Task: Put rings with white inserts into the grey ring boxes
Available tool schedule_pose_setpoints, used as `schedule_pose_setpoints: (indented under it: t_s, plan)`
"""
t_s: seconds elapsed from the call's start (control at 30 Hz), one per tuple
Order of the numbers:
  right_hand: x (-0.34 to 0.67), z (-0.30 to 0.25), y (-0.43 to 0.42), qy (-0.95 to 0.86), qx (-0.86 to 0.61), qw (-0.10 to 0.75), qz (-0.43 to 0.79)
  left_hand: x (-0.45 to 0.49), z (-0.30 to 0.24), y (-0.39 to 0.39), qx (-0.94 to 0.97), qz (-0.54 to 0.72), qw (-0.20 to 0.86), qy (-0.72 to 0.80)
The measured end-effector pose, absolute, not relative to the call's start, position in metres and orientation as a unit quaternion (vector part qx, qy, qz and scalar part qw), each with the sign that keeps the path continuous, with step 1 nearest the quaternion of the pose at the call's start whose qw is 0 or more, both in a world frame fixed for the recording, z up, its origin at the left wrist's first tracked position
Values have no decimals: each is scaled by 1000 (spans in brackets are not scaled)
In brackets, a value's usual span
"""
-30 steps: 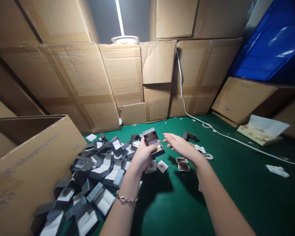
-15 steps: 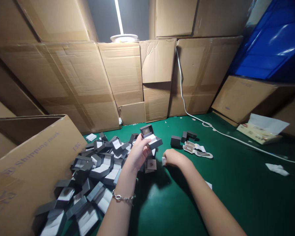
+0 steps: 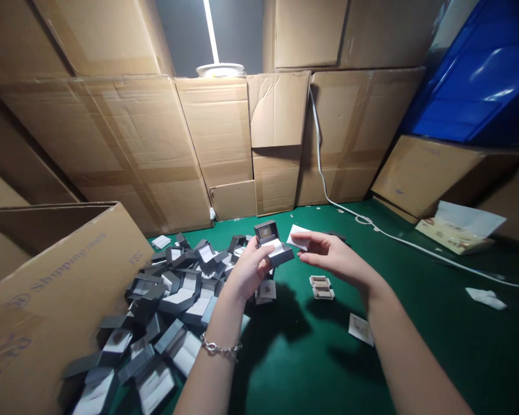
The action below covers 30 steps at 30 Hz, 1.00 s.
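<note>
My left hand (image 3: 253, 268) is closed around a small dark grey jewellery box (image 3: 281, 253), its lid tipped back to show a pale lining. My right hand (image 3: 328, 253) pinches a thin white square card (image 3: 297, 236) between thumb and fingers, just right of the box and apart from it. Below my right hand, a small pale insert with brown recesses (image 3: 321, 287) lies on the green table (image 3: 294, 369). A square card with a dark mark (image 3: 360, 329) rests beside my right forearm. Another such card (image 3: 266, 290) sits under my left hand.
A heap of open grey boxes (image 3: 185, 288) spreads left of my left arm. Beside it stands an open carton (image 3: 69, 288). Stacked cartons (image 3: 216, 127) wall the back. A white cable (image 3: 398, 235) crosses the right side, near a tissue pack (image 3: 454, 236) and crumpled tissue (image 3: 486, 298).
My right hand has risen from the table toward the box with the white card. The pale insert now shows on the table. My left hand has shifted slightly right with the box.
</note>
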State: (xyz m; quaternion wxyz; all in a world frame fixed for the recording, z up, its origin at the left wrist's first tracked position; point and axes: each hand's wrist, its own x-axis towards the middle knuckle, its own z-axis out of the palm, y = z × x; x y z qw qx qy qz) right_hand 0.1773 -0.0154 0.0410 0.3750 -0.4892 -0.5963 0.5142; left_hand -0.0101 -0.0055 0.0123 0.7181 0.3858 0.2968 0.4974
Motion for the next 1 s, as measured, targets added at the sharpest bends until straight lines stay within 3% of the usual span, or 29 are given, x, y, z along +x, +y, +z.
schedule_pose_setpoints:
  t_s: [0.3, 0.77, 0.9, 1.0]
  plan:
    - [166, 37, -12, -519, -481, 473, 524, -8, 12, -7, 409, 478, 735, 254]
    - [149, 27, -9, -526, -551, 491, 423, -5, 0, -7, 488, 425, 721, 249]
    - [143, 23, -11, -515, -576, 454, 444, 0, 1, -11, 495, 434, 705, 263]
    - [143, 17, -9, -534, -653, 431, 320, 4, 2, -13, 519, 432, 695, 248]
